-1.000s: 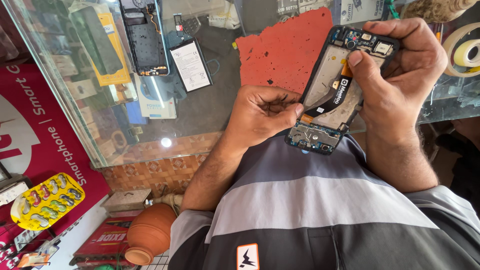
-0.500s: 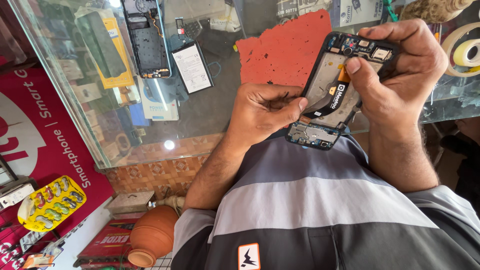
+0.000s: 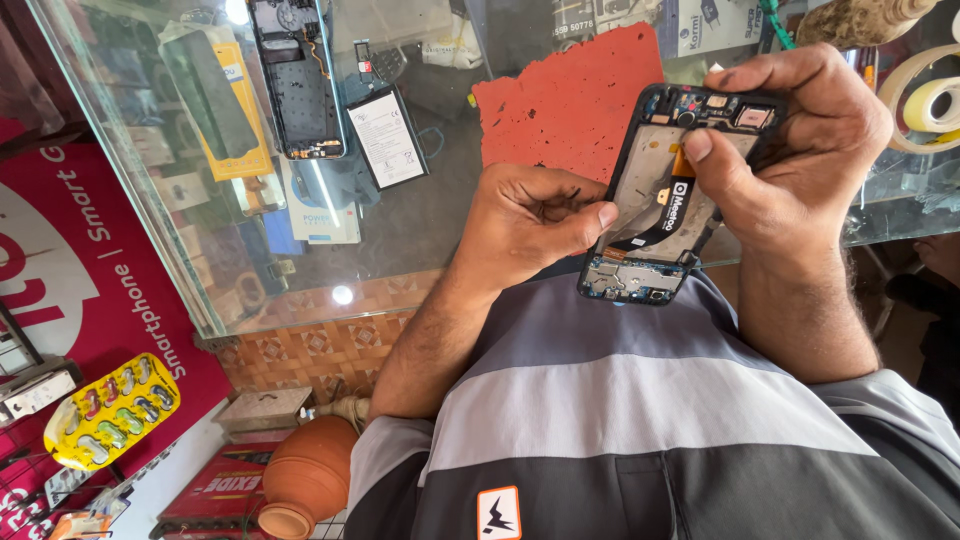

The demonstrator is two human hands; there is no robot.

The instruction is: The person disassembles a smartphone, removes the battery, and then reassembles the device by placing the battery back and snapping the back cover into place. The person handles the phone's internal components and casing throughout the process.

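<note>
1. Head view: opened black smartphone frame with exposed boards (image 3: 665,200) held above the glass counter (image 3: 420,240), right hand (image 3: 800,170) wrapped round its top, thumb on the flex strip.
2. Left hand (image 3: 530,225) pinched narrow at the frame's edge; possibly gripping a small tool, unclear.
3. Best kept steady, pressure light.

I've got the opened phone (image 3: 660,205) up off the worktop, back cover off, innards facing me. Black frame, tilted, camera end up and to the right, charging-port board at the lower left. Bare metal plate in the middle, a black flex ribbon curving across it, orange tab near the top, small circuit boards at both ends.
</note>
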